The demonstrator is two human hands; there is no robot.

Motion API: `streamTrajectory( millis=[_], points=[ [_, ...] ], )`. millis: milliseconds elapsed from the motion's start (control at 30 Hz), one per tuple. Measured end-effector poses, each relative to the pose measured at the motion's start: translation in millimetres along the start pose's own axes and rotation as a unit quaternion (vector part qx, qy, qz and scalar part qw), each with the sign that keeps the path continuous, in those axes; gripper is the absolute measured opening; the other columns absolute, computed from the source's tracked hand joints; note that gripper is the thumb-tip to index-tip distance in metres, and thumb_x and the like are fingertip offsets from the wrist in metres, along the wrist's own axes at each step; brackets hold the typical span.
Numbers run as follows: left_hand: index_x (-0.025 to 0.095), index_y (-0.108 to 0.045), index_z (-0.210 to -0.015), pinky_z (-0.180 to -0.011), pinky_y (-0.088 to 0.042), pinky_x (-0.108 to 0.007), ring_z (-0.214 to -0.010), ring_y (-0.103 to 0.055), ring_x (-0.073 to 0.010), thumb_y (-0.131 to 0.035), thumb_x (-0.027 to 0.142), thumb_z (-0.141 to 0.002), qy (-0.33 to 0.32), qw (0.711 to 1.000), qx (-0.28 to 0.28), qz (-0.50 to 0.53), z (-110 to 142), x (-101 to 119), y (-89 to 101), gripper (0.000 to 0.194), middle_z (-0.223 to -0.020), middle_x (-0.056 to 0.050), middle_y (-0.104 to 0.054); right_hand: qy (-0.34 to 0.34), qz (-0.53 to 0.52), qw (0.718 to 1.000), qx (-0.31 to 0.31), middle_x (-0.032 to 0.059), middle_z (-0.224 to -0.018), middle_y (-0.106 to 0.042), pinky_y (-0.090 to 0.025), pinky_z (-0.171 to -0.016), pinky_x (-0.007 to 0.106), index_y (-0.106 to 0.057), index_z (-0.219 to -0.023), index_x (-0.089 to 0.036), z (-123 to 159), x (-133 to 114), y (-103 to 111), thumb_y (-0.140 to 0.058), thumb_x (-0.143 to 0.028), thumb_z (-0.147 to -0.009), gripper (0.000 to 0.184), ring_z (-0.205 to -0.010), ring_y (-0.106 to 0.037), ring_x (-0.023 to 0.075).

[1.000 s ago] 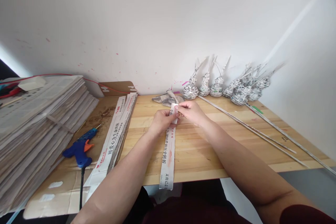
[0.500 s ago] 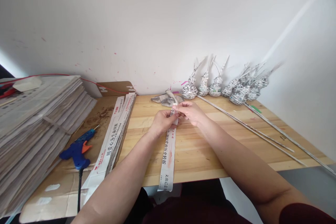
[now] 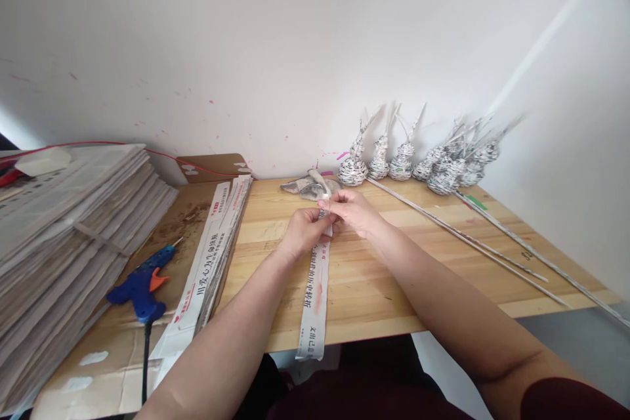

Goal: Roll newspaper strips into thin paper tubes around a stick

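A long newspaper strip [image 3: 315, 295] lies on the wooden table [image 3: 394, 275], its near end hanging over the front edge. My left hand [image 3: 302, 231] and my right hand [image 3: 352, 210] meet at its far end, fingers pinched on the corner, which is curled up between them. Just beyond my hands lies a small crumpled grey paper piece [image 3: 310, 187].
A stack of cut newspaper strips [image 3: 209, 256] lies to the left, beside a blue glue gun [image 3: 140, 282] on cardboard. A tall pile of newspapers [image 3: 63, 243] fills the far left. Several woven paper gourds [image 3: 403, 161] stand against the wall, with long rolled paper sticks [image 3: 472, 243] on the right.
The strip's far end has been rolled tighter between my fingers. My view has shifted slightly; both hands stay in the same place.
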State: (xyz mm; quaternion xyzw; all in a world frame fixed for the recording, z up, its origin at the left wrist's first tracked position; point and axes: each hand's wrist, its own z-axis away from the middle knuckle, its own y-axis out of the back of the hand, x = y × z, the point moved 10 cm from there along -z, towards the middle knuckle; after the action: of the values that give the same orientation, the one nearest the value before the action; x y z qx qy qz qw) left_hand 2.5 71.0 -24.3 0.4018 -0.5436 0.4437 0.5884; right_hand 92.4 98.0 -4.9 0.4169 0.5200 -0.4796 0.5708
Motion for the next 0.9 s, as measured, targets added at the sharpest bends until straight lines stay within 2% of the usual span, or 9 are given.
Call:
streamTrajectory(
  millis=[133, 200, 300, 433, 600, 733, 900],
  points=[
    [0.013, -0.070, -0.083, -0.062, -0.052, -0.028, -0.070, -0.066, -0.0179, -0.073, 0.050, -0.068, 0.023, 0.998, -0.012, 0.054, 1.5, -3.0, -1.2, 0.040, -0.075, -0.008, -0.070, 0.018, 0.036, 0.998, -0.054, -0.0027, -0.057, -0.058, -0.034, -0.042, 0.021, -0.063, -0.076, -0.015, 2.4, -9.3, -3.3, -0.079, -0.043, -0.062, 0.035, -0.046, -0.049, 0.0075],
    [0.013, -0.071, -0.087, -0.062, -0.052, -0.028, -0.071, -0.066, -0.0182, -0.075, 0.049, -0.066, 0.037, 0.997, -0.015, 0.069, 1.7, -5.6, -2.3, 0.042, -0.078, -0.008, -0.071, 0.030, 0.041, 0.997, -0.057, -0.0018, -0.059, -0.060, -0.035, -0.043, 0.020, -0.066, -0.077, -0.013, 2.6, -12.7, -1.5, -0.078, -0.040, -0.063, 0.032, -0.049, -0.050, 0.0069],
    [0.012, -0.071, -0.086, -0.063, -0.052, -0.027, -0.071, -0.066, -0.0174, -0.077, 0.048, -0.063, 0.043, 0.995, -0.014, 0.085, 1.5, -6.2, -4.0, 0.043, -0.077, -0.008, -0.070, 0.026, 0.020, 0.999, -0.038, -0.0020, -0.057, -0.060, -0.040, -0.045, 0.021, -0.066, -0.075, -0.013, 1.5, -10.8, 1.6, -0.079, -0.038, -0.061, 0.031, -0.049, -0.052, 0.0081],
    [0.012, -0.071, -0.080, -0.065, -0.053, -0.027, -0.069, -0.065, -0.0158, -0.078, 0.047, -0.063, 0.027, 0.997, -0.012, 0.068, 0.2, -3.7, -5.0, 0.039, -0.073, -0.007, -0.069, 0.001, -0.013, 0.999, -0.029, -0.0023, -0.052, -0.058, -0.043, -0.038, 0.024, -0.062, -0.072, -0.015, 1.1, -3.3, -0.8, -0.081, -0.040, -0.058, 0.035, -0.041, -0.051, 0.0105],
    [0.013, -0.070, -0.077, -0.065, -0.053, -0.029, -0.070, -0.065, -0.0167, -0.071, 0.051, -0.069, 0.015, 1.000, -0.017, 0.022, -2.3, -6.9, -4.9, 0.039, -0.076, -0.008, -0.069, 0.003, -0.014, 0.999, -0.030, -0.0034, -0.048, -0.055, -0.043, -0.033, 0.026, -0.057, -0.068, -0.017, 0.7, -0.8, -3.8, -0.083, -0.042, -0.058, 0.037, -0.036, -0.051, 0.0124],
    [0.013, -0.069, -0.079, -0.064, -0.053, -0.030, -0.070, -0.065, -0.0176, -0.070, 0.054, -0.070, 0.013, 0.999, -0.029, 0.036, -1.8, -7.0, -7.1, 0.042, -0.076, -0.009, -0.070, -0.002, -0.012, 0.999, -0.036, -0.0058, -0.046, -0.052, -0.040, -0.032, 0.026, -0.054, -0.069, -0.019, 0.9, 0.1, -4.0, -0.082, -0.045, -0.058, 0.040, -0.033, -0.048, 0.0115],
    [0.012, -0.069, -0.083, -0.064, -0.053, -0.029, -0.071, -0.065, -0.0175, -0.072, 0.053, -0.069, 0.030, 0.997, -0.034, 0.060, 1.0, -6.7, -8.3, 0.043, -0.078, -0.009, -0.070, 0.015, 0.034, 0.994, -0.103, -0.0022, -0.056, -0.060, -0.044, -0.040, 0.024, -0.063, -0.079, -0.015, 5.5, -8.8, -11.2, -0.078, -0.048, -0.064, 0.040, -0.041, -0.053, 0.0100]
  ],
)
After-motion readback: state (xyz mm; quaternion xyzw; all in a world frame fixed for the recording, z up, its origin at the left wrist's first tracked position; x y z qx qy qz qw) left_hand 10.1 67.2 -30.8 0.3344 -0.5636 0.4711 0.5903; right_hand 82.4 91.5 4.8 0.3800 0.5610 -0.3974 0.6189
